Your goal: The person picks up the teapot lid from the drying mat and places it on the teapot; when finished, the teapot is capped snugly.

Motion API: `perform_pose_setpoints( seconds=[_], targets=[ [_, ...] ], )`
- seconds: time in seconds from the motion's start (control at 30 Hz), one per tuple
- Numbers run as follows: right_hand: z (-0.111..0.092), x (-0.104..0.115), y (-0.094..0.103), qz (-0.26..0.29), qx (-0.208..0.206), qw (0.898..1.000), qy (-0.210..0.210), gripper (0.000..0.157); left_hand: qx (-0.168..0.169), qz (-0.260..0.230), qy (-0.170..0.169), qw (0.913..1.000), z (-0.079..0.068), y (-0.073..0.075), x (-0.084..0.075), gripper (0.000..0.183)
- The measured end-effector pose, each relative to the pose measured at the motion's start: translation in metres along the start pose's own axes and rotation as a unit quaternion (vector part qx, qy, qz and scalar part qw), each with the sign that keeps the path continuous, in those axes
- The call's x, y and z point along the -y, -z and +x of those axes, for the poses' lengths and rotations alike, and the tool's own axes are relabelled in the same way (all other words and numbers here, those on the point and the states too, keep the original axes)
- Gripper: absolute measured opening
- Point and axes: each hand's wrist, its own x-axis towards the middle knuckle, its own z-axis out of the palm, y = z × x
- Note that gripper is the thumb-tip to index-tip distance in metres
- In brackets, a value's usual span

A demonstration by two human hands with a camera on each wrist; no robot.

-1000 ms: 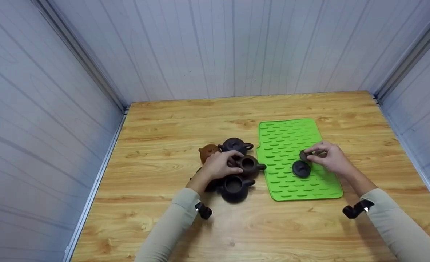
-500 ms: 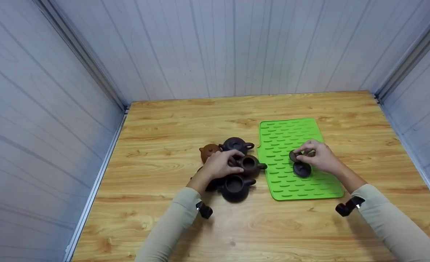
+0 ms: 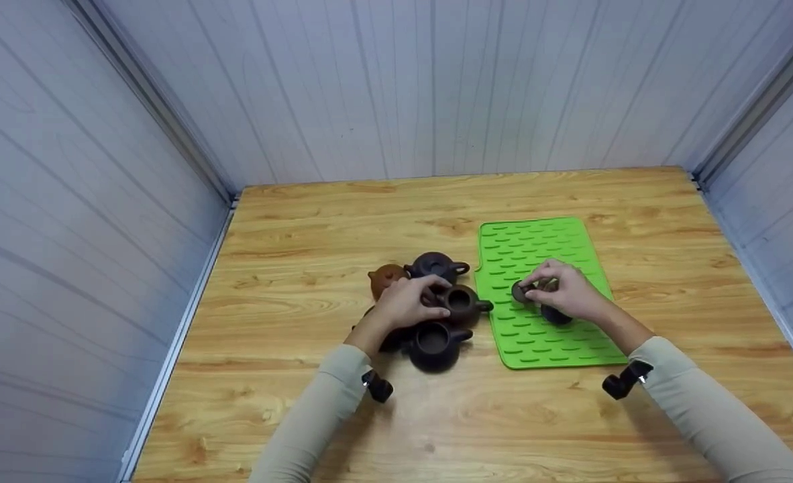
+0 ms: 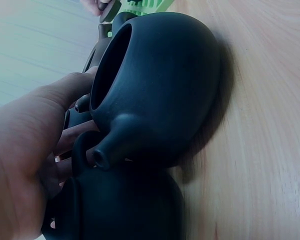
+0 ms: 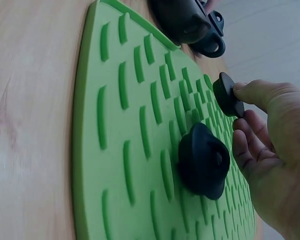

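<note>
On the wooden table, at the left edge of a green mat, the left hand grips a brown teapot; the right hand pinches a lid.

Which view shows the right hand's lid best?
The right wrist view: the lid looks large and close, pinched by the right hand. Head shows it small and partly covered; left wrist catches just part, near the picture's top edge.
</note>
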Motion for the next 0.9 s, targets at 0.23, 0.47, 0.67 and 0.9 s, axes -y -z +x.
perform_pose_setpoints(
  seconds=[0.23,0.47,0.67,0.9],
  targets=[
    [0.006,0.008,-0.010,0.003,0.013,1.000,0.010,0.019,0.001,0.000,0.001,1.0000,0.000,-0.001,-0.001,0.051],
    [0.014,0.019,-0.019,0.004,0.018,1.000,0.017,0.019,-0.004,0.000,-0.009,1.0000,0.003,-0.003,0.004,0.051],
    [0.021,0.029,-0.026,0.000,0.020,0.999,0.029,0.018,-0.012,0.012,-0.015,0.9997,0.010,-0.010,0.018,0.051],
    [0.031,0.037,-0.033,0.004,0.025,0.999,0.044,0.017,-0.013,0.014,-0.018,0.9997,0.006,-0.005,0.012,0.052]
  ],
)
